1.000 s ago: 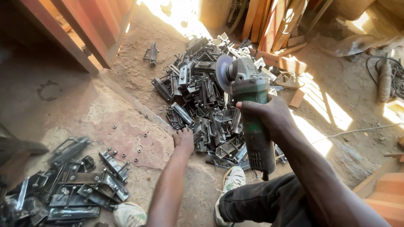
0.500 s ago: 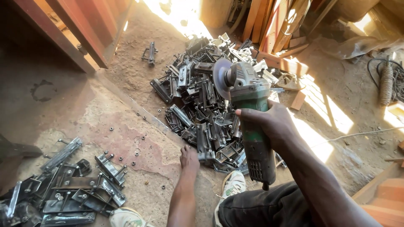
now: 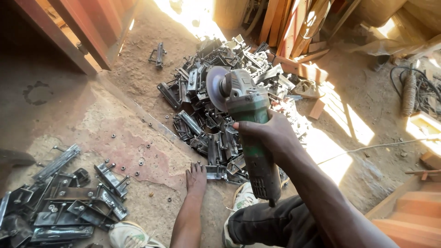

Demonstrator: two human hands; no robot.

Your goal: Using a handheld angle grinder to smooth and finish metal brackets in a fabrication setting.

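Observation:
My right hand (image 3: 271,135) grips the body of a green angle grinder (image 3: 250,124), holding it up in the air with its round disc (image 3: 216,87) facing left. Below it lies a big pile of dark metal brackets (image 3: 216,92) on the dirt floor. My left hand (image 3: 196,178) rests flat on the ground, fingers spread, its fingertips touching a bracket (image 3: 216,172) at the pile's near edge.
A second heap of metal brackets (image 3: 64,202) lies at the lower left, with loose nuts (image 3: 140,160) scattered on the concrete. Wooden planks (image 3: 285,23) lean at the back. A coiled cable (image 3: 409,92) sits right, wooden steps (image 3: 413,211) lower right. My shoes (image 3: 131,235) show below.
My left hand has slid back toward me along the floor to the pile's near edge. The grinder stays raised in my right hand, shifted slightly.

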